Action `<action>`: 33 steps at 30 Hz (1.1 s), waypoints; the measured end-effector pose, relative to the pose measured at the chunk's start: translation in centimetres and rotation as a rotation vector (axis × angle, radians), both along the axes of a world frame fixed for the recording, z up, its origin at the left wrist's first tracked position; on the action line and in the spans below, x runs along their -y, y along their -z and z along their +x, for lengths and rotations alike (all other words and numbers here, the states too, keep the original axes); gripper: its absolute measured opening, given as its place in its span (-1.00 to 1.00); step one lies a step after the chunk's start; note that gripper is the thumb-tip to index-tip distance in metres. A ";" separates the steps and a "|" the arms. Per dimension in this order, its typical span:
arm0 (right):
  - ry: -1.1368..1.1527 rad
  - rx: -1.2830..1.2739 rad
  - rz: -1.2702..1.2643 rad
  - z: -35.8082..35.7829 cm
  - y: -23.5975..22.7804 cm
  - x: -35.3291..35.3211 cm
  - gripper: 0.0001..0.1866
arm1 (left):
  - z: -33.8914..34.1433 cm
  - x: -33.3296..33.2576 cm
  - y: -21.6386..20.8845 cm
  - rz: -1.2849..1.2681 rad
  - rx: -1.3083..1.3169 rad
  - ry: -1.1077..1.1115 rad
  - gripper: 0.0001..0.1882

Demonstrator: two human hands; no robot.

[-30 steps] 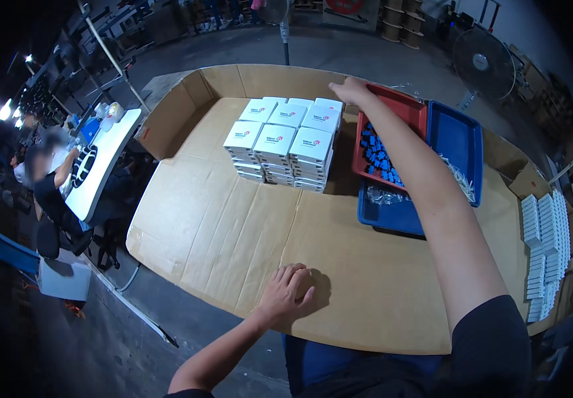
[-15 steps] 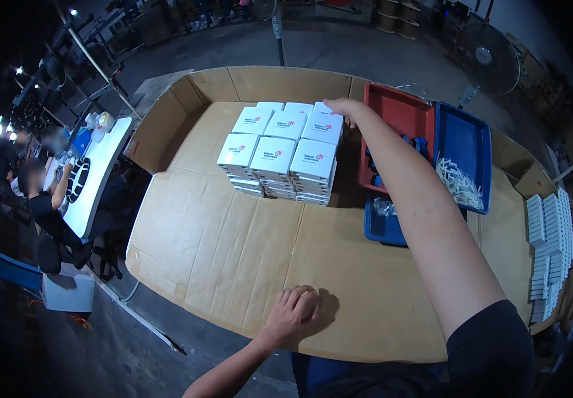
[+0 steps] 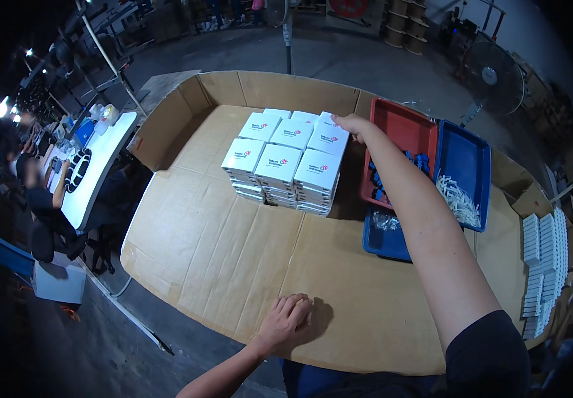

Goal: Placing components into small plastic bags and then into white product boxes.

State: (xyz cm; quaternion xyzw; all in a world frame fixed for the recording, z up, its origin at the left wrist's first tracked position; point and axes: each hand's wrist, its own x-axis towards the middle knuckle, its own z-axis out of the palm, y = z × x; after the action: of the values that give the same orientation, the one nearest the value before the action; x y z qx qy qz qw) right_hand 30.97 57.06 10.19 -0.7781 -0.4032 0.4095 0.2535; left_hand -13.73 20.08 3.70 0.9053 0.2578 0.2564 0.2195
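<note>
Hands apart: right (image 3: 354, 128) outstretched at boxes (image 3: 291, 154), left (image 3: 287, 324) curled on cardboard (image 3: 227, 265).

— The right forearm (image 3: 425, 225) hides part of the red tray (image 3: 402, 119)!
— And part of the blue tray (image 3: 377, 242) beneath that!
— Far left of the red tray, a co-worker's head (image 3: 29, 169) is blurred!
— Below-left, the left forearm (image 3: 223, 375) leaves the frame!

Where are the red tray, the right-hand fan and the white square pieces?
Red tray (image 3: 407, 127): head view, its bare bottom.
Right-hand fan (image 3: 489, 75): head view, its hub.
White square pieces (image 3: 278, 161): head view, top of the front middle stack.
</note>
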 end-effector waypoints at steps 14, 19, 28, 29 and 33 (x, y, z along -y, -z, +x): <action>-0.077 0.374 0.012 -1.6 -5.8 2.3 -0.40 | -0.4 0.6 -0.4 0.019 0.004 -0.034 -0.56; -0.010 0.326 0.121 -1.8 -5.7 2.1 -0.46 | -0.6 0.5 -0.2 0.026 -0.007 -0.041 -0.56; -0.024 0.074 1.005 -1.0 -10.6 11.1 -0.72 | -0.6 0.3 0.3 0.067 0.020 -0.043 -0.58; -0.025 0.008 1.063 -0.9 -11.0 13.7 -0.71 | -0.7 0.5 0.5 0.055 0.004 -0.024 -0.58; 0.021 0.013 1.074 -3.8 -15.1 27.5 -0.70 | -0.8 1.7 1.6 0.089 0.058 -0.091 -0.64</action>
State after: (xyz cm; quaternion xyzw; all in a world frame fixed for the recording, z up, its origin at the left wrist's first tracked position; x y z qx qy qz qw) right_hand 27.19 29.57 25.33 -0.5455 -0.5497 0.1382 0.6174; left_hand -14.54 18.40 2.08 0.8938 0.2804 0.3034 0.1747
